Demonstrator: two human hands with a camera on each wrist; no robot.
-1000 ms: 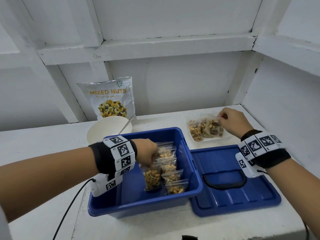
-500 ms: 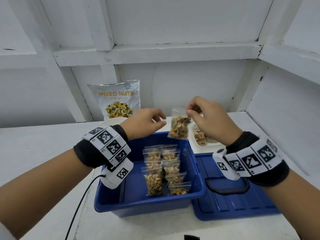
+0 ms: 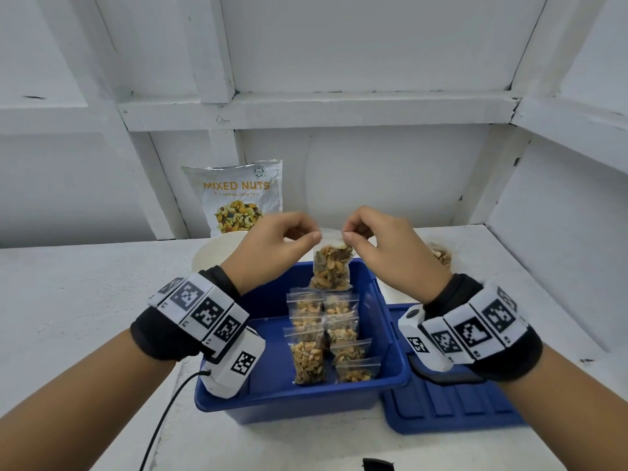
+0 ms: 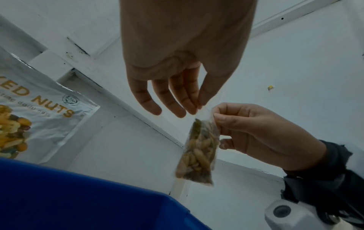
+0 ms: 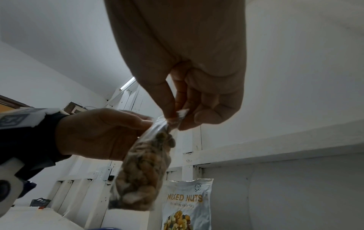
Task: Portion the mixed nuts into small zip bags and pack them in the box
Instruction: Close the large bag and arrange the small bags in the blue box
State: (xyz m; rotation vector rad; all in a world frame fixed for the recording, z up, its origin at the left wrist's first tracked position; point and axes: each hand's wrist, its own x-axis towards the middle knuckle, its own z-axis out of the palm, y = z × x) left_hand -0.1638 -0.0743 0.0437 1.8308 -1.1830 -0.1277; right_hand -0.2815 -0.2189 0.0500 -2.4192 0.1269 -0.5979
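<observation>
**Sealing a filled bag above the box**

Hanging between two hands, the bag [image 3: 332, 267] of nuts sits in the air just over the far edge of the blue box [image 3: 390, 338], clear of the bags already lined up inside. It looks light and limp: thin clear film, with the nuts slumped to the bottom as a loose lump and the top strip flat and empty. The film is probably slippery, and a squeeze lower down would only shift the nuts, so the sensible hold is the top strip at its two corners, which is where it is taken now.

The right hand [image 3: 384, 246] pinches the right top corner between thumb and forefinger, the other fingers curled in. The left hand [image 3: 275, 246] meets the left corner with its fingertips [image 4: 192, 109]; thumb and forefinger close on the strip, while the remaining fingers hang fairly straight in the left wrist view. Whether the zip is pressed shut cannot be told.

The lid [image 3: 452, 402] lies beside the box, the pouch [image 3: 239, 198] stands against the wall.
</observation>
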